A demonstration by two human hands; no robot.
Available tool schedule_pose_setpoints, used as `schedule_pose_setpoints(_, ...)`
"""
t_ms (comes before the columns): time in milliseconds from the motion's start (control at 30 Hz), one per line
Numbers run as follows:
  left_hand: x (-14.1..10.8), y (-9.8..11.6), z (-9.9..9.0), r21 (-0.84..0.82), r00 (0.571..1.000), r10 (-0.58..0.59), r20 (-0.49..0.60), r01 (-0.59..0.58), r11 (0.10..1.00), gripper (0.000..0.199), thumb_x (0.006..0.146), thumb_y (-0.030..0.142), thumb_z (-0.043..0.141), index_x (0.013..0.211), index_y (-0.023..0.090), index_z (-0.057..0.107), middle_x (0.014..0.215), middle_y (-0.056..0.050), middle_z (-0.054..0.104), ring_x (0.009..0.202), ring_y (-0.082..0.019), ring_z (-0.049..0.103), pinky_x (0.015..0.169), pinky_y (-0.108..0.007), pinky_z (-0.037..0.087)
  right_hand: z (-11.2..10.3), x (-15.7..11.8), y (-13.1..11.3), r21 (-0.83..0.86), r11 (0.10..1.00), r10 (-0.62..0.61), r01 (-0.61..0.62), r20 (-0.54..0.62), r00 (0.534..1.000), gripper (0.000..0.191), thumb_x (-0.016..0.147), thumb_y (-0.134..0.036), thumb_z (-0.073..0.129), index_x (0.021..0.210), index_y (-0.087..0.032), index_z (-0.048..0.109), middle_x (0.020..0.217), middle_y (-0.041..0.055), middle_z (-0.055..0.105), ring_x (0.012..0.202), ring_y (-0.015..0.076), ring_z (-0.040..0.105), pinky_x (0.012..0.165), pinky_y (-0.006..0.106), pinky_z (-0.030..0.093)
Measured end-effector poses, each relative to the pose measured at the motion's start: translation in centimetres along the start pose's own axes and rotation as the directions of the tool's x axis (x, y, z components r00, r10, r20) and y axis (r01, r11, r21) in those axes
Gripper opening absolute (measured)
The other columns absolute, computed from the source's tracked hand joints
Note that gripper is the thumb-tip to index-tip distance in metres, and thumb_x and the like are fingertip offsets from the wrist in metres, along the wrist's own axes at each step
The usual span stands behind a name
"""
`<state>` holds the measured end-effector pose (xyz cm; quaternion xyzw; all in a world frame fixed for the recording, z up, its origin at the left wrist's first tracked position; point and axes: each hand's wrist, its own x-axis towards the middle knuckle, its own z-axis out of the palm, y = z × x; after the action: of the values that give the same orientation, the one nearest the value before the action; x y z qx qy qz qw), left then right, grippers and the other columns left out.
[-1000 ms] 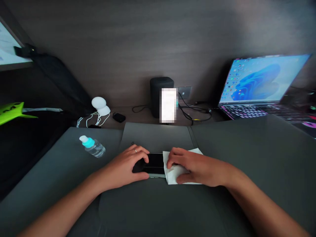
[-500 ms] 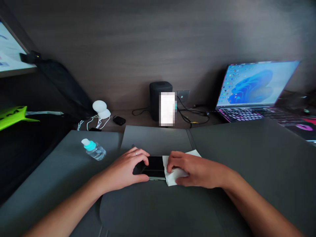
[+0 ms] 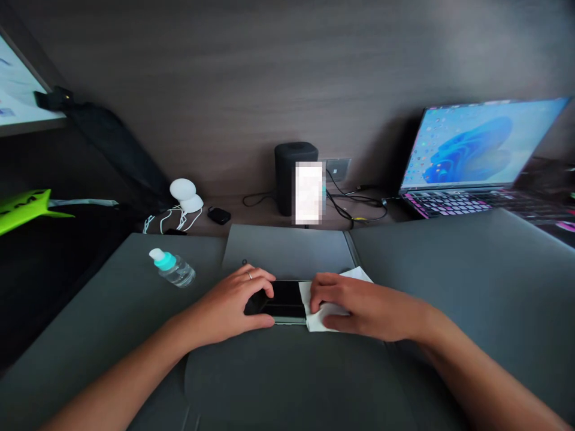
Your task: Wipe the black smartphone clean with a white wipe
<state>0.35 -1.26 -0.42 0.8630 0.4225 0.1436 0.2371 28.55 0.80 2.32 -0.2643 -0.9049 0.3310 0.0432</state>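
A black phone (image 3: 287, 299) lies sideways, screen up, on the dark grey mat. My left hand (image 3: 236, 302), with a ring on one finger, grips its left end between thumb and fingers. On the phone's right part rests a white cloth or tissue (image 3: 318, 320). My right hand (image 3: 363, 305) presses the cloth there, fingers bent and thumb near the lower edge; the right end of the phone is hidden. To the left stands or leans a small clear bottle (image 3: 178, 272) with a turquoise collar and white cap.
Behind the mat are a white rounded device (image 3: 185, 194), a small black object (image 3: 219, 215), a black speaker (image 3: 284, 185) and loose cables (image 3: 344, 209). An open laptop (image 3: 471, 149) stands at the back right. A bright green item (image 3: 27, 209) is at the far left.
The view has shifted slightly. My right hand and the cloth have moved a little to the right, showing slightly more of the phone's screen. My left hand keeps its hold.
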Motion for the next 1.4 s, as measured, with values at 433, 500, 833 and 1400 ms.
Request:
schedule_pose_setpoints(433, 0.0, 0.2, -0.1, 0.000, 1.000, -0.022, 0.008, 0.022, 1.000, 0.021, 0.081, 0.029, 0.073, 0.097, 0.027, 0.060, 0.131, -0.001, 0.060, 0.121, -0.028, 0.051, 0.098, -0.045, 0.046, 2.2, 2.6, 0.4, -0.089, 0.991, -0.118, 0.102, -0.203, 0.972, 0.018, 0.098, -0.014, 0.047, 0.097, -0.016, 0.065, 0.096, 0.0076, 0.059, 0.093, 0.0188, 0.057, 0.084, 0.033, 0.046)
schedule_pose_setpoints(500, 0.0, 0.3, -0.1, 0.007, 1.000, -0.021, 0.016, 0.021, 1.000, 0.022, 0.080, 0.027, 0.073, 0.097, 0.027, 0.060, 0.130, -0.001, 0.061, 0.121, -0.028, 0.052, 0.098, -0.044, 0.047, 2.4, 2.9, 0.3, -0.084, 0.985, -0.162, 0.148, -0.189, 0.969, 0.018, 0.098, -0.015, 0.047, 0.099, -0.016, 0.065, 0.096, 0.0079, 0.059, 0.095, 0.0192, 0.057, 0.086, 0.033, 0.046)
schedule_pose_setpoints(833, -0.4, 0.2, -0.1, 0.038, 1.000, -0.014, 0.005, 0.014, 0.999, 0.020, 0.084, 0.031, 0.070, 0.099, 0.028, 0.057, 0.134, -0.001, 0.058, 0.123, -0.027, 0.051, 0.100, -0.045, 0.046, -0.4, 1.3, 2.6, -0.199, 0.978, -0.029, -0.068, -0.451, 0.892, 0.023, 0.101, -0.024, 0.043, 0.097, -0.017, 0.064, 0.096, 0.0096, 0.060, 0.089, 0.0201, 0.058, 0.081, 0.034, 0.048)
schedule_pose_setpoints(1400, -0.7, 0.2, -1.4, 0.095, 0.999, -0.040, -0.031, 0.043, 0.995, 0.041, 0.077, 0.033, 0.076, 0.114, 0.030, 0.060, 0.119, -0.001, 0.064, 0.111, -0.027, 0.058, 0.092, -0.040, 0.050, 0.2, -0.1, 0.5, -0.108, 0.993, 0.031, -0.049, -0.163, 0.986, 0.066, 0.081, -0.055, 0.071, 0.135, -0.020, 0.056, 0.122, 0.0106, 0.057, 0.110, 0.0254, 0.056, 0.095, 0.038, 0.046)
